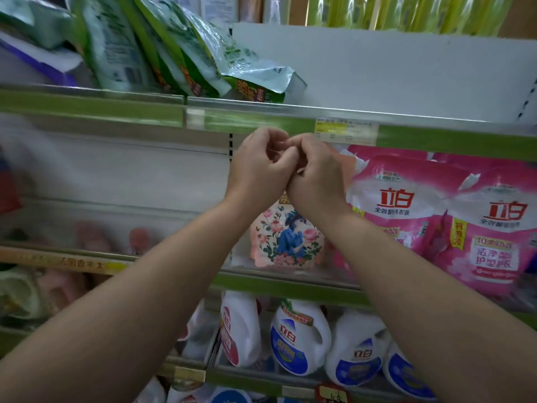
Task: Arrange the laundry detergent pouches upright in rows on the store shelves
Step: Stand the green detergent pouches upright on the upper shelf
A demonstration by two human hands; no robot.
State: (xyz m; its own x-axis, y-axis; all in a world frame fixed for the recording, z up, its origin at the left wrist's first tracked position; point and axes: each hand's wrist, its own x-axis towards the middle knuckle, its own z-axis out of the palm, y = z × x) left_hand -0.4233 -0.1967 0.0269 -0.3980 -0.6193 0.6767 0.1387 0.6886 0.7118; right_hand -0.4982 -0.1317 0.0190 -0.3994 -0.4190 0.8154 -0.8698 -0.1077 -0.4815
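Note:
A peach pouch with a floral picture (286, 239) stands on the middle shelf (279, 282). My left hand (258, 167) and my right hand (318, 175) meet in front of its upper part. Both have curled fingers that touch each other and seem to grip the pouch's top, which they mostly hide. To the right, pink detergent pouches (389, 205) stand upright in a row, and another pink pouch (491, 237) stands at the front. On the top shelf, green detergent pouches (162, 50) lean to the left, and one green pouch (261, 82) lies flat.
White detergent bottles (299, 335) fill the lower shelf. The top shelf (377, 82) shows its white back panel to the right of the green pouches. A price tag (344, 129) hangs on its green rail. Blurred goods sit at the far left.

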